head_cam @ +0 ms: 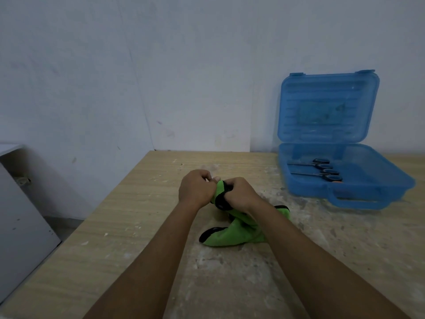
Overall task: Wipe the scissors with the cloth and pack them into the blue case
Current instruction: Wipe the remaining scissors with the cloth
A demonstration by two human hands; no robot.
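My two hands meet over the middle of the wooden table. My left hand (pixel 195 189) is closed around the top of a green cloth with black trim (pixel 232 233), which trails down onto the table under my right forearm. My right hand (pixel 240 194) grips a glossy black loop (pixel 221 201) that looks like a scissors handle; the blades are hidden inside the cloth. The blue case (pixel 299 183) lies open at the right, its lid (pixel 326 107) upright against the wall. Two black-handled scissors (pixel 322 169) lie side by side in its base.
The table top (pixel 142 226) is dusty, with white flecks. Its left edge runs diagonally, and a grey cabinet (pixel 20 215) stands beyond it on the floor. A pale wall closes off the back.
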